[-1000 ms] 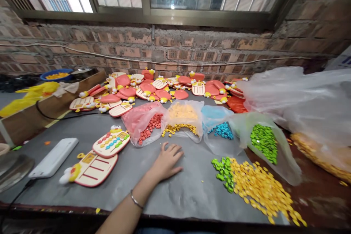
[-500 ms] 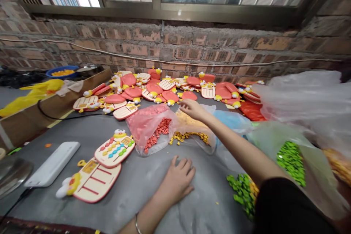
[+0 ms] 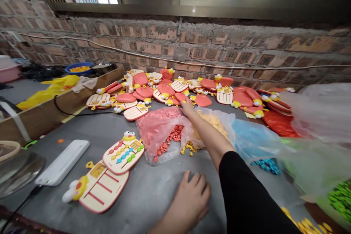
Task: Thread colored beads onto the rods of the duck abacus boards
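My right hand (image 3: 188, 108) reaches to the front edge of the heap of red and cream duck-headed boards (image 3: 166, 89), its fingers at a red board (image 3: 183, 97); whether they grip it is too small to tell. Low in the middle, my left hand (image 3: 193, 193) rests on the grey table with fingers apart and nothing in them. To its left, a board with coloured beads (image 3: 123, 155) overlaps a board with bare slots (image 3: 102, 190). Between my hands lie a bag of red pieces (image 3: 164, 131) and a bag of yellow pieces (image 3: 214, 122).
A white phone-like device (image 3: 64, 162) with a cable lies at left, near a clear lid (image 3: 22, 172). A cardboard edge (image 3: 55, 111) runs along the left. Bags of blue pieces (image 3: 255, 139) and green pieces (image 3: 340, 199) are at right, below clear plastic (image 3: 323, 109).
My right hand has moved forward to the red board at the heap. The view has turned right, and my left hand sits slightly lower and further right in it.
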`<state>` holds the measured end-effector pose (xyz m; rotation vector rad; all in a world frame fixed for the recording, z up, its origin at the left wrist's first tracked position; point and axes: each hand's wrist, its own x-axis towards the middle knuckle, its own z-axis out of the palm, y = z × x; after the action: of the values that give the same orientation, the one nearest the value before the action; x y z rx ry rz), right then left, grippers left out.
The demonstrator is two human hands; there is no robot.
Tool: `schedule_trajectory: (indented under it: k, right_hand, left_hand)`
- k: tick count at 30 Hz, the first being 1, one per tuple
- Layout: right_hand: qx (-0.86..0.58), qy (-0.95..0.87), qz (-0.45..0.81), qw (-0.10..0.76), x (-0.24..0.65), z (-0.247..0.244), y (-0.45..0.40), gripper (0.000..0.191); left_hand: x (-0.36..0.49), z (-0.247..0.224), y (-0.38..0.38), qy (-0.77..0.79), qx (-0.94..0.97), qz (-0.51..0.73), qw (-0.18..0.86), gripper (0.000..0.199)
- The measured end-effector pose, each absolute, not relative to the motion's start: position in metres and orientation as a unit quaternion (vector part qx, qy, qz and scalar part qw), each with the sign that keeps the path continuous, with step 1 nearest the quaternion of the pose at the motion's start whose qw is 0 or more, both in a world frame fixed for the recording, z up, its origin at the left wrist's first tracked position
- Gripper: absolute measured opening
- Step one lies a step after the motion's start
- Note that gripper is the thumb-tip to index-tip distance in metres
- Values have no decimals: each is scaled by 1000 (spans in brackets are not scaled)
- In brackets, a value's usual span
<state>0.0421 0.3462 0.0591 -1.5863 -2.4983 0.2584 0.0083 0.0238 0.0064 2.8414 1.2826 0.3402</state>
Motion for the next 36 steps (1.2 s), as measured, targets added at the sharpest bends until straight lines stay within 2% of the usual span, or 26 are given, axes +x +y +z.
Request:
schedule_trajectory:
  k: [6, 10, 13, 15, 16, 21, 23, 25, 30, 34, 36]
  right_hand:
    - [-582, -789, 32, 194, 86, 102, 335, 41]
    - [-500, -774, 3, 388, 138, 143, 295, 41]
    - [-416, -767, 78, 482, 185, 166, 240, 43]
    - [-392, -774, 177, 465, 212, 171, 199, 39]
    - [-387, -783, 227, 430, 222, 169, 179, 37]
    - [-307, -837, 448, 72, 225, 128, 117, 30]
    - [-281, -838, 468, 10, 209, 105, 112, 26]
    - [-280, -854, 439, 10, 188, 88, 118, 23]
    - [-305, -911, 259, 103, 115, 70, 148, 22]
    - [-316, -930, 165, 91, 47, 52, 163, 17]
    - [-327, -927, 157, 95, 24, 42, 166, 26]
  left_hand:
    - [2, 18, 23, 413, 893, 178, -17, 43]
    - [2, 21, 19, 392, 881, 262, -44, 36]
    - [4, 17, 12, 369, 872, 315, -69, 34]
    - [6, 13, 8, 347, 872, 336, -78, 32]
    - [6, 11, 6, 334, 874, 343, -80, 31]
    - [10, 9, 5, 267, 895, 345, -93, 21]
    - [11, 12, 7, 267, 906, 316, -91, 20]
    - [12, 15, 11, 292, 919, 258, -66, 22]
    - [11, 14, 19, 375, 910, 173, -14, 24]
    - [5, 9, 24, 417, 896, 154, -4, 33]
    - [2, 9, 25, 435, 889, 145, 6, 39]
